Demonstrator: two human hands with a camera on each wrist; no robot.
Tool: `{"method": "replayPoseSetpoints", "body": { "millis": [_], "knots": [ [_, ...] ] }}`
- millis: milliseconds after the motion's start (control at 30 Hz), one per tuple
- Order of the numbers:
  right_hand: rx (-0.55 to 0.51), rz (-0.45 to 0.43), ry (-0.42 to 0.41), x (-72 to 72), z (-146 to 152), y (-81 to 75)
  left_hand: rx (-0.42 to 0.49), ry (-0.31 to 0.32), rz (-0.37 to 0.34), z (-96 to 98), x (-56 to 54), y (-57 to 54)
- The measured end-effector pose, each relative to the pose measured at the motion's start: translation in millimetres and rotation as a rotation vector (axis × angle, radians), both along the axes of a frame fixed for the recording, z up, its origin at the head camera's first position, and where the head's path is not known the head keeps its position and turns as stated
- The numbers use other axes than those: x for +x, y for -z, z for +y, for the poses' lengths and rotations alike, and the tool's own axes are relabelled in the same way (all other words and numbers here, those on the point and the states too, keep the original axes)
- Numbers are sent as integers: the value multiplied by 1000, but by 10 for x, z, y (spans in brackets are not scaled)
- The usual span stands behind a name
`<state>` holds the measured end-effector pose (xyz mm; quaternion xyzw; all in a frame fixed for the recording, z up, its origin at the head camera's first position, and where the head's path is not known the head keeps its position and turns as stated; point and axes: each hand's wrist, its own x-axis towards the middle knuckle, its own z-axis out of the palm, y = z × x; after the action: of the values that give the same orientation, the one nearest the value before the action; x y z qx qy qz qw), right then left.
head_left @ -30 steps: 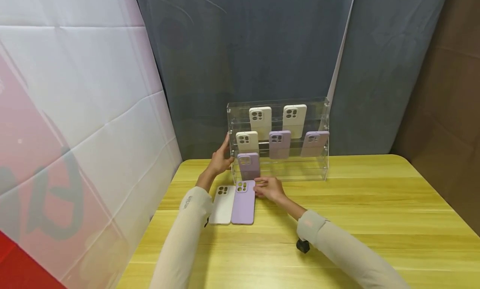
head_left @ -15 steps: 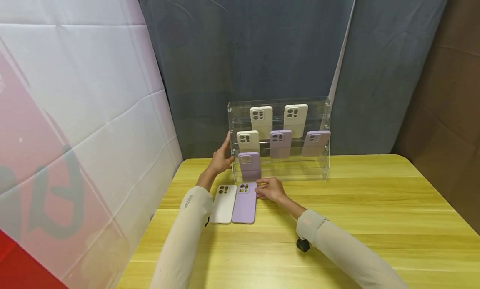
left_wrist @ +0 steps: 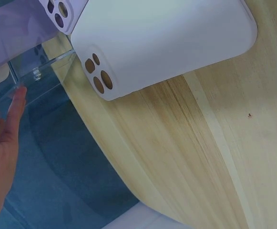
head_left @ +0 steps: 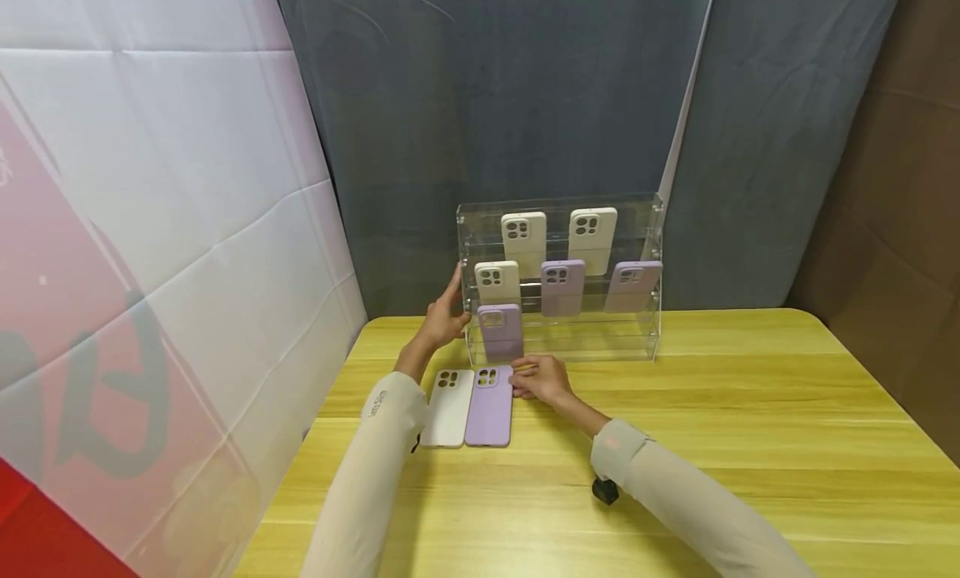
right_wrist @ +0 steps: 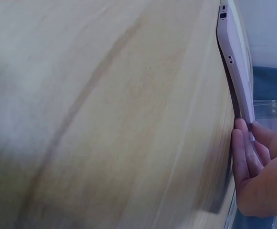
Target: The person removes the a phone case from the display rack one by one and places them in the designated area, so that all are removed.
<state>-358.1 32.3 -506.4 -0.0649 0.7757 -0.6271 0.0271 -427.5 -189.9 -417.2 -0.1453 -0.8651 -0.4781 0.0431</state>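
In the head view my left hand (head_left: 442, 321) touches the left side panel of a clear acrylic display stand (head_left: 592, 342), its fingers fairly straight along the edge. My right hand (head_left: 543, 379) pinches the upper right edge of a purple phone case (head_left: 489, 413) in front of the stand. In the right wrist view the thumb lies on one face of that case (right_wrist: 238, 71) and the fingers on the other. A white phone case (head_left: 447, 411) lies right beside it on the left, its camera cutouts (left_wrist: 98, 74) showing in the left wrist view.
The stand's tiers hold white phone cases (head_left: 596, 236) at the top and a cream one (head_left: 497, 280) lower left. Purple cases (head_left: 561, 286) stand in the middle and bottom tiers. A wooden table (head_left: 712, 411) carries everything; a grey curtain (head_left: 487, 87) hangs behind.
The purple case's upper end has shifted slightly down and to the right, with my right hand still at its edge. My left hand stays at the stand.
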Motion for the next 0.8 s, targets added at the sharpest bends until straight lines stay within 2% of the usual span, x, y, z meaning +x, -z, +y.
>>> {"method": "replayPoseSetpoints", "body": {
  "millis": [333, 800],
  "knots": [
    [2, 36, 9, -3, -15, 12, -7, 8, 11, 2, 9, -19],
    [-31, 21, -32, 14, -26, 36, -6, 3, 8, -3, -1, 22]
  ]
}}
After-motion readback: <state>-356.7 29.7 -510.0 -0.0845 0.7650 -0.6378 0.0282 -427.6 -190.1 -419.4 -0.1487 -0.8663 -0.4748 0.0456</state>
